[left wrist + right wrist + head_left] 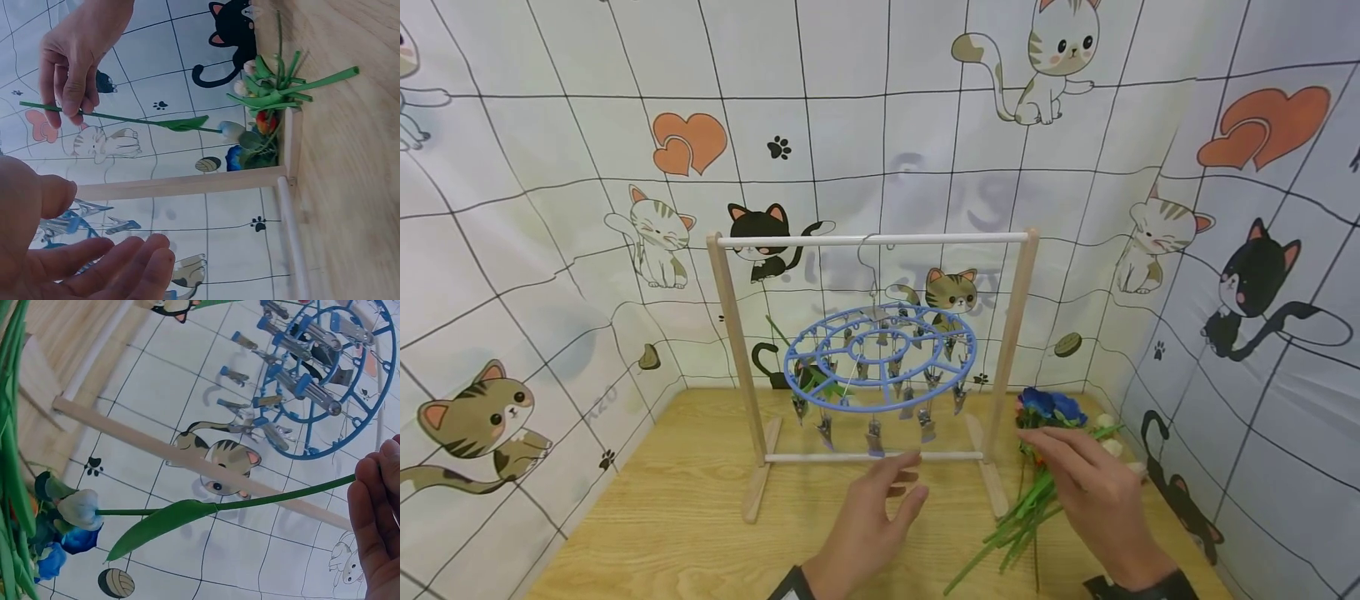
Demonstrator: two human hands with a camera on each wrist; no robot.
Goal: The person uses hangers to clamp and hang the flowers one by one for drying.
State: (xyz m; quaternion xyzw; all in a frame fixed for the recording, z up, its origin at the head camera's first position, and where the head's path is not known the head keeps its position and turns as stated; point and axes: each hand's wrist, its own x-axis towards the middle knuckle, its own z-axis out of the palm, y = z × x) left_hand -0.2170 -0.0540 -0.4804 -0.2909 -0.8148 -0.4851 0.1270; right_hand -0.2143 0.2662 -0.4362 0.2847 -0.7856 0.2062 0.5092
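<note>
My right hand pinches the end of a green stem; its white tulip points down toward the pile, with one long leaf along it. In the left wrist view that same right hand grips the stem. My left hand is held before the rack, fingers loosely bent and apart, holding nothing. Above it, a blue round clip hanger hangs by its hook from the wooden rack. Metal clips dangle below its rings.
Several flowers with green stems lie on the wooden table at the right, among them a blue bloom. Green leaves show at the hanger's left side; how they are held cannot be told. Cat-patterned cloth encloses the table.
</note>
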